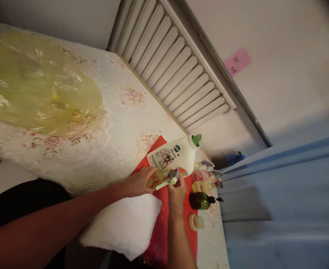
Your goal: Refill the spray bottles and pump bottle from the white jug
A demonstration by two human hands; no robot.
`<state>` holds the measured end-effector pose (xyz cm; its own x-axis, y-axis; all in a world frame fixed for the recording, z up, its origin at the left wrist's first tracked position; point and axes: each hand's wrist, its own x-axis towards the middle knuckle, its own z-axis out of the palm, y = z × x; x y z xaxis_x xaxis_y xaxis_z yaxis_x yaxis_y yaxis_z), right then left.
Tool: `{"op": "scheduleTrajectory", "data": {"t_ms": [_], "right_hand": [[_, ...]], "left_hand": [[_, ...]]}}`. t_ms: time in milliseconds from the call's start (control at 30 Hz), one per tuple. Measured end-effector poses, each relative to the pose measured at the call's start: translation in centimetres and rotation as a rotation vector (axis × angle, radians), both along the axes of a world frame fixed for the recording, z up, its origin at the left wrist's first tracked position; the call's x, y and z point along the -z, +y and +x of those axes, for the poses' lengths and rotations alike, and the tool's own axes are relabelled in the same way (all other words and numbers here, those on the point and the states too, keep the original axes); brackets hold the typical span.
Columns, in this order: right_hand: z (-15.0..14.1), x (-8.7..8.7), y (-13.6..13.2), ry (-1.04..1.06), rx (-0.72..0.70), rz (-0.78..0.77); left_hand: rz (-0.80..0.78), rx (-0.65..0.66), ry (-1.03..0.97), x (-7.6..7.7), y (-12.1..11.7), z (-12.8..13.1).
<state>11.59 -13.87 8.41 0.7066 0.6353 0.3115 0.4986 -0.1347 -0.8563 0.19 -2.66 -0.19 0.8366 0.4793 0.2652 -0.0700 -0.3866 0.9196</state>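
Observation:
A clear spray bottle (154, 181) with yellowish liquid and a grey and pale green spray head (173, 175) is between my hands. My left hand (137, 182) is closed around its body. My right hand (177, 194) has its fingers closed at the spray head; the exact finger contact is partly hidden. Just beyond the hands lies a white jug (181, 158) with a floral label and a green spout piece in its uncapped neck. A pale round cap (196, 222) sits to the right of my right wrist. Under these things spreads a red mat (163, 216).
Several bottles, among them a dark green pump bottle (199, 201) and a pink one (201, 175), line the right side. A white cloth (125, 226) lies near my body. A yellow plastic bag (41, 86) covers the far left. Slatted rails (175, 63) and a blue curtain (287, 194) border the table.

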Motion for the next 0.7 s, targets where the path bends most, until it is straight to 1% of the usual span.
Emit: {"op": "scheduleTrajectory", "data": {"t_ms": [133, 200, 333, 400, 467, 500, 600, 633, 700], "right_hand": [[0.1, -0.1, 0.3, -0.085, 0.008, -0.025], [0.2, -0.2, 0.0, -0.091, -0.040, -0.040], [0.5, 0.2, -0.8, 0.055, -0.214, 0.014], [0.6, 0.5, -0.9, 0.154, -0.249, 0.044], [0.6, 0.7, -0.7, 0.211, -0.216, 0.034], [0.7, 0.8, -0.5, 0.212, -0.177, 0.024], [0.9, 0.8, -0.2, 0.153, -0.038, -0.009], [0.9, 0.8, -0.2, 0.149, -0.034, -0.016], [0.9, 0.9, -0.4, 0.185, -0.108, -0.010]], "left_hand": [[-0.012, 0.001, -0.002, 0.3, 0.0, 0.1], [-0.016, 0.002, 0.008, 0.4, 0.0, 0.2], [-0.022, -0.004, 0.018, 0.4, 0.0, 0.2], [-0.027, 0.001, 0.021, 0.4, 0.0, 0.2], [-0.010, 0.012, 0.012, 0.4, 0.1, 0.2], [0.004, 0.015, 0.004, 0.4, 0.1, 0.1], [0.036, 0.016, -0.016, 0.2, 0.2, 0.0], [0.039, 0.013, -0.016, 0.1, 0.2, 0.0], [0.044, 0.004, -0.011, -0.1, 0.2, -0.1]]}}
